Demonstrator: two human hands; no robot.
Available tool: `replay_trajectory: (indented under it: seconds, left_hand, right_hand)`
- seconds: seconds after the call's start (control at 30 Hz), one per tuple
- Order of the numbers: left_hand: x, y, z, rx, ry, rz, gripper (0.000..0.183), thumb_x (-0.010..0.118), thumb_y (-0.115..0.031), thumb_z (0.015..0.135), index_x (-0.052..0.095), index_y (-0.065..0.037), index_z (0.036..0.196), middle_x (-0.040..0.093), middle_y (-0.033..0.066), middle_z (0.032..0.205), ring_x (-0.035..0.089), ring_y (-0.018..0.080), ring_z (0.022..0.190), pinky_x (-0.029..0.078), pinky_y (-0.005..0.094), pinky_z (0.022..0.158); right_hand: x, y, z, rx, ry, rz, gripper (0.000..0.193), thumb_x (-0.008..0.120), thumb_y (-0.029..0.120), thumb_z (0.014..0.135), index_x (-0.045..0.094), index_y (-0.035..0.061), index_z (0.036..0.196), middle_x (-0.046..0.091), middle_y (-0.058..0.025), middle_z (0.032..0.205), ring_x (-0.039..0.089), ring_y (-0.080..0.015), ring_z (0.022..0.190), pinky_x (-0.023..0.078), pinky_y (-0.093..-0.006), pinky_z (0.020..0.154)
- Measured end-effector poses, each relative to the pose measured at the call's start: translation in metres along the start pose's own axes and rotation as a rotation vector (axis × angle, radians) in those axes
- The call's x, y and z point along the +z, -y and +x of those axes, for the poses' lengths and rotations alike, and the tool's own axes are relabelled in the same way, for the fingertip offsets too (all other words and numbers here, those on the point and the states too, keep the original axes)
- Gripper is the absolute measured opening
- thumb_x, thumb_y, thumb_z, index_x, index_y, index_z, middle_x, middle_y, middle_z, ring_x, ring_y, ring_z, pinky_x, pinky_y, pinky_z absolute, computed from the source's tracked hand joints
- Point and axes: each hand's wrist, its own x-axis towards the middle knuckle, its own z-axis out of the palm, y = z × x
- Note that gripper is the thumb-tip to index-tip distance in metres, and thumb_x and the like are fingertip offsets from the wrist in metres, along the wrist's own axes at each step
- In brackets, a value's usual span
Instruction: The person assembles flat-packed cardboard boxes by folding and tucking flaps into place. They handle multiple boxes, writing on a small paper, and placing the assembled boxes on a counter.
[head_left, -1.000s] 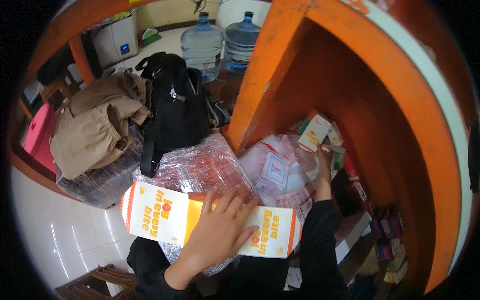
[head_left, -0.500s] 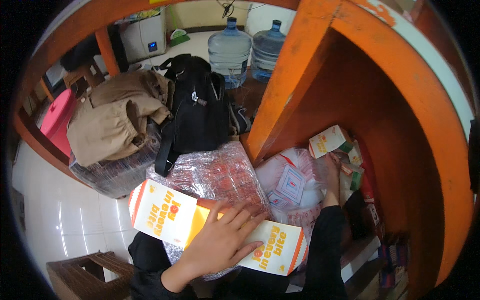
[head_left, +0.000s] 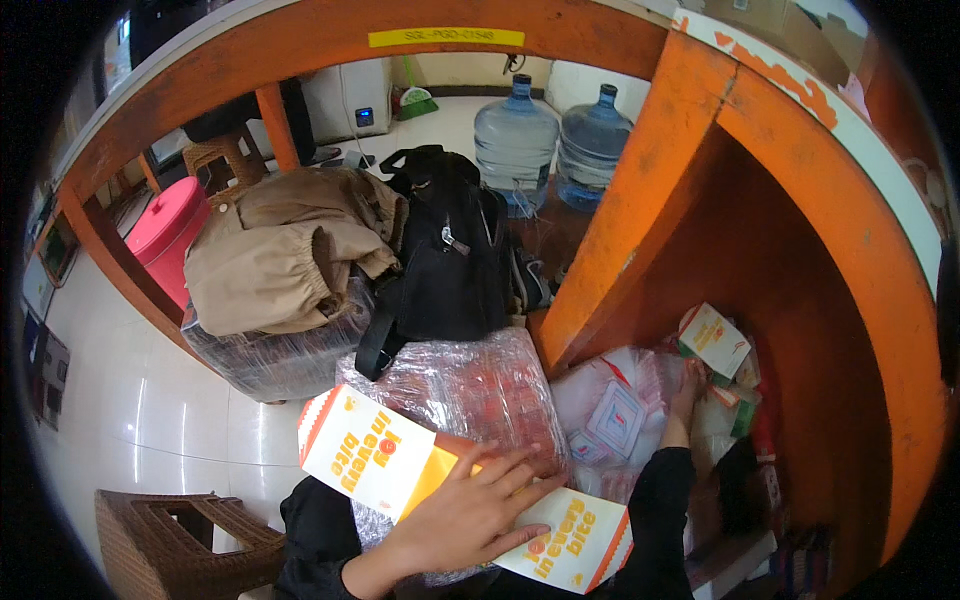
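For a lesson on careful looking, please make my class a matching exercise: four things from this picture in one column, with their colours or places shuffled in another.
Things:
1. Front carton
2. Backpack
3. Piece of clothing
4. Water bottles

Colours or places:
A. Tan, lying on a wrapped bundle
B. See-through blue, standing side by side
C. Partly covered by the person's left hand
D. Black

Right pairs: 1-C, 2-D, 3-A, 4-B

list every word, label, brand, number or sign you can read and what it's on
Carton under left hand: large yellow-orange lettering, both ends, not quoted.
Yellow strip on orange beam: dark characters, not quoted.
Plastic bag label: too small to read.
Smaller carton by right hand: lettering too small.
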Motion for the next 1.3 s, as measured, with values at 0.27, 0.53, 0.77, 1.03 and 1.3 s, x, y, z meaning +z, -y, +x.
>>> replay_trajectory:
  seconds: [0.27, 0.53, 0.77, 1.03, 1.3]
  left_hand:
    - [-0.004, -0.004, 0.000, -0.003, -0.009, 0.038, 0.052, 0.052, -0.041, 0.089, 0.048, -0.010, 0.130, 0.049, 0.0133, 0.130, 0.039, 0.0284, 0.126, 0.025, 0.0459, 0.104]
    - [-0.006, -0.003, 0.003, -0.018, 0.013, -0.030, 0.051, 0.048, -0.039, 0.092, 0.047, -0.007, 0.130, 0.050, 0.0127, 0.127, 0.038, 0.0275, 0.128, 0.024, 0.0457, 0.105]
    - [-0.008, -0.002, 0.004, -0.035, 0.015, -0.046, 0.051, 0.051, -0.039, 0.091, 0.048, -0.008, 0.130, 0.053, 0.0125, 0.125, 0.040, 0.0271, 0.127, 0.024, 0.0444, 0.106]
    - [-0.008, -0.002, 0.001, -0.055, -0.027, -0.166, 0.054, 0.049, -0.037, 0.091, 0.042, -0.004, 0.133, 0.046, 0.0173, 0.132, 0.034, 0.0306, 0.132, 0.022, 0.0445, 0.107]
    - [0.002, 0.011, -0.007, 0.080, -0.476, -0.627, 0.060, 0.029, -0.041, 0.097, 0.023, -0.002, 0.143, 0.026, 0.0228, 0.145, 0.023, 0.0360, 0.136, 0.015, 0.0423, 0.112]
  right_hand:
    - [-0.008, 0.077, 0.011, -0.408, -0.158, -0.928, 0.044, 0.066, 0.004, 0.076, 0.048, 0.0048, 0.115, 0.053, -0.0134, 0.115, 0.052, -0.0287, 0.106, 0.042, -0.0407, 0.091]
    - [-0.038, 0.096, 0.078, -0.571, -0.016, -1.379, 0.075, 0.071, 0.002, 0.069, 0.035, 0.0079, 0.134, 0.045, -0.0166, 0.132, 0.041, -0.0353, 0.122, 0.034, -0.0456, 0.101]
    - [-0.020, 0.089, 0.068, -0.030, 0.180, -1.800, 0.091, 0.086, 0.012, 0.054, 0.039, 0.0057, 0.132, 0.049, -0.0170, 0.129, 0.045, -0.0346, 0.121, 0.041, -0.0406, 0.097]
    - [0.004, 0.159, -0.031, 0.011, 0.450, -1.242, 0.057, 0.077, 0.011, 0.069, 0.051, -0.0013, 0.118, 0.064, -0.0147, 0.104, 0.063, -0.0232, 0.093, 0.049, -0.0335, 0.083]
    - [0.118, 0.319, -0.286, 0.034, 0.487, 0.170, 0.056, 0.065, 0.007, 0.080, 0.039, -0.0035, 0.129, 0.055, -0.0154, 0.120, 0.057, -0.0217, 0.107, 0.046, -0.0336, 0.092]
